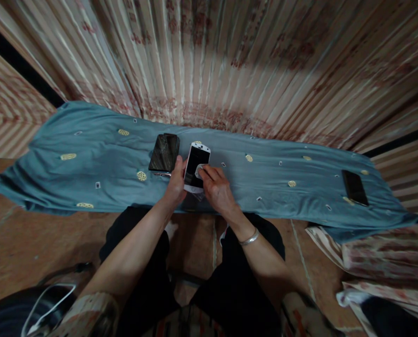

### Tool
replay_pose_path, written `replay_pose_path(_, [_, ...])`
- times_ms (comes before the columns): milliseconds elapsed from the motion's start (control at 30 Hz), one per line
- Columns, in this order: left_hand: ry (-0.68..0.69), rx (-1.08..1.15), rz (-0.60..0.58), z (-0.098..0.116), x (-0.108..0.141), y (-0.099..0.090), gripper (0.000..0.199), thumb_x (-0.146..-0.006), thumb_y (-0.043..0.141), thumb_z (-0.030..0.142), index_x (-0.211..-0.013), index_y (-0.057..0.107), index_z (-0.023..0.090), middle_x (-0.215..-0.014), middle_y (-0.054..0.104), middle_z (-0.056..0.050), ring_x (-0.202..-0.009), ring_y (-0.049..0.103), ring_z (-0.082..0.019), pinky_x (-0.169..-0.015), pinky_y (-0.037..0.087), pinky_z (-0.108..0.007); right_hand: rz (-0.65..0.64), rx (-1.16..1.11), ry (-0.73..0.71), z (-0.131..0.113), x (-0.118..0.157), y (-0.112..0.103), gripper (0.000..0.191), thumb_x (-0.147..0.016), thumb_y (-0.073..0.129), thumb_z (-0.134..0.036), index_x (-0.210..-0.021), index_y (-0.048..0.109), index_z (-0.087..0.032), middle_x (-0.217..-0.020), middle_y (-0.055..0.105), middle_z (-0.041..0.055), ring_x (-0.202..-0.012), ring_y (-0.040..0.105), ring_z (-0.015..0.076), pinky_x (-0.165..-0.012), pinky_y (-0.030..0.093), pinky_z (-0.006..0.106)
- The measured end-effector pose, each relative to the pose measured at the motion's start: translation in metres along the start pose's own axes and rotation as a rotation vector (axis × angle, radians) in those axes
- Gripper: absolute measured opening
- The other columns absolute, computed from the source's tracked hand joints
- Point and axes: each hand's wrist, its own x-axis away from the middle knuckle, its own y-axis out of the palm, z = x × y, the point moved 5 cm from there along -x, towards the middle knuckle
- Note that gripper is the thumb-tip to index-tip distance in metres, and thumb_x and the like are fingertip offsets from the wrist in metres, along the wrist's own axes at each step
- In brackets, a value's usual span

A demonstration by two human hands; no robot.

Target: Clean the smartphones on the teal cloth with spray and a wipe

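we hold the white smartphone near the front edge of the teal printed cloth, roughly in line with the gap between our knees, its dark screen facing up and its top end pointing away from us, leaning slightly to the right. our left hand grasps the phone by its left side: the thumb points forward beside that edge, while the other fingers are mostly hidden, so we cannot tell how they curl underneath. our left forearm runs up from the lower left, angled inward, the wrist nearly straight.

our right hand comes in from the opposite side, back of the hand upward, fingers bent and bunched together. the fingertips pinch a small whitish pad against the right part of the screen; whether it is cloth or paper we cannot tell. the right forearm slants inward as well, with a silvery bracelet around it just behind the wrist.

just left of our left hand sits a stack of dark smartphones, its upper face glossy and streaked with reflections. well apart, toward the cloth's right end, lies a single dark smartphone.
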Motion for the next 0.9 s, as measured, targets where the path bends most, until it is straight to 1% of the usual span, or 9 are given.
replay_pose_path(133, [-0.018, -0.007, -0.014, -0.002, 0.0, 0.0, 0.065, -0.102, 0.048, 0.07, -0.119, 0.077, 0.014, -0.094, 0.082, -0.011, -0.092, 0.078, -0.028, -0.082, 0.062, -0.038, 0.048, 0.014, -0.008, 0.003, 0.001, 0.0, 0.046, -0.103, 0.044, -0.004, -0.138, 0.072, -0.015, -0.135, 0.072, 0.0144, -0.122, 0.066, 0.0259, -0.115, 0.055, 0.046])
replay_pose_path(267, [-0.035, -0.02, -0.027, -0.009, -0.001, 0.001, 0.064, -0.105, 0.045, 0.067, -0.12, 0.077, 0.014, -0.096, 0.082, -0.01, -0.092, 0.078, -0.027, -0.081, 0.061, -0.036, 0.091, 0.033, 0.02, 0.013, -0.001, -0.003, 0.045, -0.103, 0.044, -0.005, -0.136, 0.073, -0.015, -0.135, 0.073, 0.0156, -0.119, 0.067, 0.0269, -0.118, 0.051, 0.049])
replay_pose_path(400, [-0.018, -0.025, -0.012, -0.01, -0.001, 0.0, 0.063, -0.104, 0.045, 0.067, -0.118, 0.078, 0.014, -0.095, 0.082, -0.01, -0.094, 0.078, -0.028, -0.081, 0.061, -0.036, 0.087, 0.026, 0.029, 0.014, -0.001, -0.002, 0.044, -0.103, 0.043, -0.004, -0.135, 0.073, -0.011, -0.135, 0.072, 0.0192, -0.119, 0.066, 0.0286, -0.118, 0.051, 0.05])
replay_pose_path(533, [-0.031, -0.048, -0.014, -0.008, -0.001, -0.002, 0.063, -0.102, 0.049, 0.07, -0.114, 0.079, 0.016, -0.093, 0.082, -0.009, -0.092, 0.078, -0.028, -0.08, 0.061, -0.036, 0.072, -0.005, 0.007, 0.006, 0.001, 0.001, 0.046, -0.103, 0.042, -0.004, -0.136, 0.073, -0.015, -0.135, 0.072, 0.0161, -0.121, 0.065, 0.0275, -0.114, 0.055, 0.047])
replay_pose_path(600, [-0.024, -0.061, -0.01, -0.007, -0.001, -0.003, 0.063, -0.101, 0.051, 0.071, -0.111, 0.079, 0.015, -0.092, 0.081, -0.009, -0.091, 0.078, -0.027, -0.079, 0.061, -0.036, 0.065, -0.013, -0.007, 0.004, 0.001, 0.002, 0.046, -0.103, 0.042, -0.004, -0.135, 0.073, -0.014, -0.134, 0.072, 0.0165, -0.12, 0.065, 0.0273, -0.113, 0.055, 0.047])
replay_pose_path(700, [-0.004, -0.08, -0.014, -0.011, -0.001, -0.003, 0.064, -0.1, 0.052, 0.072, -0.111, 0.079, 0.015, -0.09, 0.081, -0.009, -0.091, 0.077, -0.028, -0.078, 0.061, -0.036, 0.068, 0.009, -0.001, 0.006, 0.0, 0.0, 0.046, -0.103, 0.041, -0.003, -0.135, 0.073, -0.012, -0.134, 0.072, 0.0176, -0.119, 0.065, 0.0278, -0.114, 0.054, 0.047])
replay_pose_path(800, [0.013, -0.088, -0.022, -0.015, -0.001, -0.003, 0.065, -0.097, 0.055, 0.074, -0.113, 0.079, 0.016, -0.09, 0.081, -0.008, -0.091, 0.077, -0.028, -0.077, 0.06, -0.036, 0.072, 0.021, 0.018, 0.009, 0.0, -0.002, 0.047, -0.103, 0.042, -0.003, -0.136, 0.073, -0.014, -0.134, 0.072, 0.0167, -0.12, 0.065, 0.0277, -0.117, 0.051, 0.048])
replay_pose_path(900, [0.021, -0.087, -0.024, -0.016, -0.002, -0.004, 0.068, -0.094, 0.058, 0.077, -0.112, 0.079, 0.016, -0.089, 0.081, -0.008, -0.091, 0.077, -0.028, -0.077, 0.06, -0.036, 0.074, 0.007, 0.001, 0.007, 0.001, -0.001, 0.046, -0.104, 0.042, -0.005, -0.137, 0.072, -0.015, -0.135, 0.072, 0.0159, -0.12, 0.065, 0.0275, -0.116, 0.052, 0.047])
